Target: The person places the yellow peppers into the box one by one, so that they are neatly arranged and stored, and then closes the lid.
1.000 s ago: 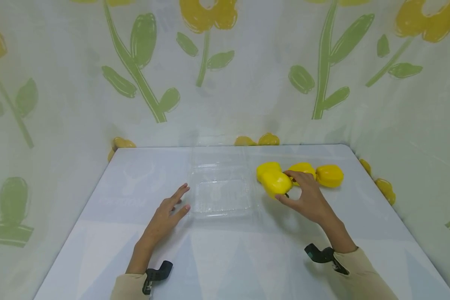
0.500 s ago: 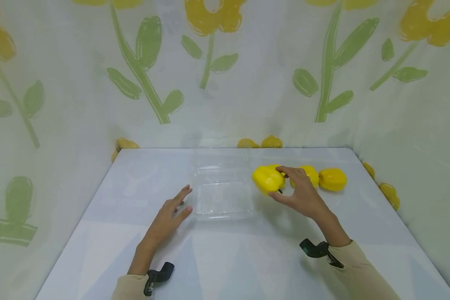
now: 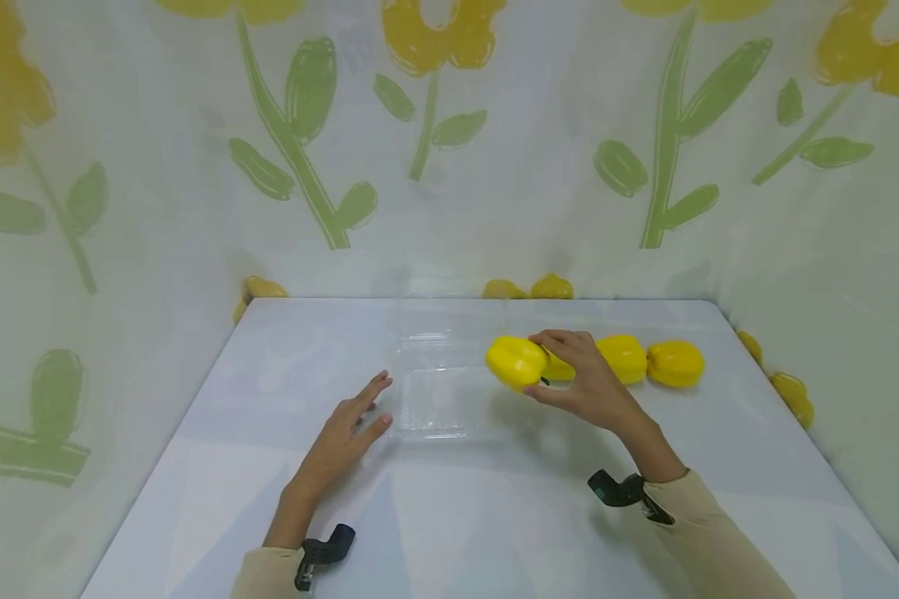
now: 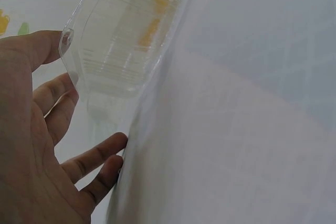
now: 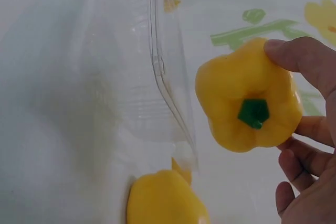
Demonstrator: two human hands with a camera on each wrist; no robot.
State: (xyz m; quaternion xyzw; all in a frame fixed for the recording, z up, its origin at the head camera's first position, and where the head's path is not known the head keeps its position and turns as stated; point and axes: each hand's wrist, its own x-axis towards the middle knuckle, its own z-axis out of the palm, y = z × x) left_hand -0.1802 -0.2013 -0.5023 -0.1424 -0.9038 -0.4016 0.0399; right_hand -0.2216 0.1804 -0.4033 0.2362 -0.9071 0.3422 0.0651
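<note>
My right hand [image 3: 588, 378] pinches a yellow bell pepper [image 3: 515, 362] between thumb and fingers, above the table near the right side of a clear plastic container [image 3: 449, 399]. In the right wrist view the held pepper's green stem [image 5: 254, 113] faces the camera. My left hand [image 3: 345, 433] is at the container's left side, fingers spread and relaxed. The left wrist view shows the thumb and fingertips right at the clear container wall [image 4: 113, 51]. The container's hinged lid [image 3: 449, 316] stands raised at its back.
Three more yellow peppers stay on the table to the right: one partly hidden pepper [image 3: 559, 368] behind the right hand, a middle pepper [image 3: 623, 359] and a far right pepper [image 3: 676, 363]. A flower-patterned curtain [image 3: 539, 166] surrounds the white table [image 3: 464, 524].
The right hand has carried the pepper leftward, away from the other peppers and to the container's right edge. The left hand stays beside the container. The head view has shifted slightly.
</note>
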